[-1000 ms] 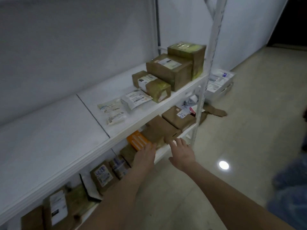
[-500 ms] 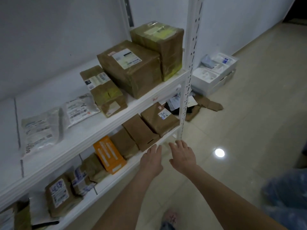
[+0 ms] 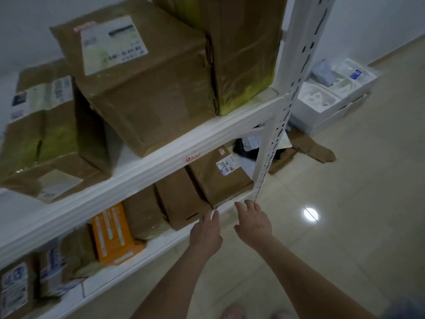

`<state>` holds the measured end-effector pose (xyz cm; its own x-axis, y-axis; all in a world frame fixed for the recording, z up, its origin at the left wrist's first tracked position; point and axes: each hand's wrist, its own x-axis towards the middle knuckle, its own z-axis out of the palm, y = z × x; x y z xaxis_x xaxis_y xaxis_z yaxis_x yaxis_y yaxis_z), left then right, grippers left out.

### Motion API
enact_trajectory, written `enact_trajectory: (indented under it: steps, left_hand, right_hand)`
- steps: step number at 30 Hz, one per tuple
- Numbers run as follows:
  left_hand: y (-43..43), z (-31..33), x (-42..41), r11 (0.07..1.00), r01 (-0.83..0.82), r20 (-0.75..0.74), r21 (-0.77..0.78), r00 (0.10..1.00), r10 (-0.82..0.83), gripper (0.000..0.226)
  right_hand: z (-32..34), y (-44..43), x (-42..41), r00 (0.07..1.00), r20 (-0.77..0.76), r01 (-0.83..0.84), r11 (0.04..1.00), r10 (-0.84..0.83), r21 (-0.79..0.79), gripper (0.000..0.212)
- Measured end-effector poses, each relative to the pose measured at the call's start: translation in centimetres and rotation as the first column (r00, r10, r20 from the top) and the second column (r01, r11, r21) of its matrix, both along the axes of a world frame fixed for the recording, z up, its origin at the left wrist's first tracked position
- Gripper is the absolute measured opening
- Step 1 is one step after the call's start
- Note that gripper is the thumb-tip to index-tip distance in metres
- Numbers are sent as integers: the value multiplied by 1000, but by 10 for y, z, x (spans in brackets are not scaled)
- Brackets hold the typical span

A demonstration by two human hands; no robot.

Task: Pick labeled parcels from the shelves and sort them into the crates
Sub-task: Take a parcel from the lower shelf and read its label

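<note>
By the lower shelf edge, left hand, right hand, both spread, empty

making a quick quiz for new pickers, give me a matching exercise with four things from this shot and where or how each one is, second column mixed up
Things
1. orange parcel
2. big box with the white label
3. white foam trays
4. right hand

Place or state
a. on the floor, beyond the shelf post
b. on the upper shelf
c. open, holding nothing, near the foot of the shelf post
d. on the lower shelf

Pairs: 1-d, 2-b, 3-a, 4-c
</note>
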<state>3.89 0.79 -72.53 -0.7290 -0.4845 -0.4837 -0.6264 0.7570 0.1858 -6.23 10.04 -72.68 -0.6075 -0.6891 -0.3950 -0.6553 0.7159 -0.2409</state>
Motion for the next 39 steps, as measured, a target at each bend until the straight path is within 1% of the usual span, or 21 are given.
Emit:
enact_trajectory:
  steps: [3,7,9,12,14,16,20,22,23,25,26,27,28,31,34,35,36,37,39]
  left_hand:
    - [-5,-31,-25,996,-84,-10,32,996,85,69]
    - [-19,-70,-43,984,-175,-31,12,984,176,68]
    - [-28,-87,-48,979,-205,-35,-21,978,204,68]
    - [-38,-109,-57,969,-235,-50,-79,971,232,67]
    - [-46,-122,-56,968,-223,-24,-112,975,222,66]
    - [-52,-131,-46,967,-223,9,-127,974,226,66]
    - [-55,-138,-32,956,-176,15,-233,983,185,64]
    - [-56,-136,-37,950,-215,-9,-227,976,219,60]
    - [-55,-133,-43,943,-257,-45,-209,966,254,57]
    - [-57,-129,-58,915,-391,-154,-104,915,373,52]
    - [-59,-129,-67,889,-459,-211,-10,869,446,51]
    - [-62,-131,-76,848,-522,-248,94,813,528,52]
    - [-64,-132,-85,796,-575,-253,189,754,606,54]
    - [-72,-137,-103,600,-700,-156,388,592,791,54]
    - [-80,-139,-112,363,-730,-63,579,404,913,51]
    - [-82,-139,-114,292,-721,-51,629,337,940,49]
    - [-82,-141,-114,245,-713,-51,656,282,958,46]
    - [-81,-139,-113,232,-711,-63,664,256,965,43]
    - [-82,-137,-110,295,-718,-144,630,265,953,48]
  right_hand:
    - [-36,-18,-20,997,52,-56,998,55,17,61]
    - [-70,-38,-43,986,103,-130,992,128,9,64]
    - [-81,-45,-57,984,84,-157,987,158,-20,60]
    - [-99,-54,-76,974,-33,-225,973,224,-47,58]
    - [-112,-62,-83,962,-85,-264,964,260,-37,59]
    - [-124,-69,-81,958,-62,-282,959,282,-2,63]
    - [-142,-72,-68,944,4,-329,938,331,111,67]
    - [-140,-72,-68,937,-11,-346,930,350,126,63]
    - [-137,-74,-71,936,-32,-347,932,352,103,58]
    - [-130,-80,-80,949,-72,-306,952,306,12,47]
    - [-127,-84,-86,962,-80,-263,964,260,-32,45]
    - [-125,-88,-92,975,-75,-215,975,210,-61,46]
    - [-124,-92,-98,984,-62,-170,983,165,-74,49]
    - [-129,-104,-117,998,-7,-57,998,57,-29,64]
    - [-135,-110,-131,999,45,8,1000,-9,12,60]
    - [-135,-111,-133,998,53,22,1000,-23,18,59]
    - [-135,-112,-133,998,54,28,999,-29,25,60]
    - [-134,-112,-132,998,58,33,999,-34,29,62]
    - [-133,-110,-127,994,90,53,998,-55,19,66]
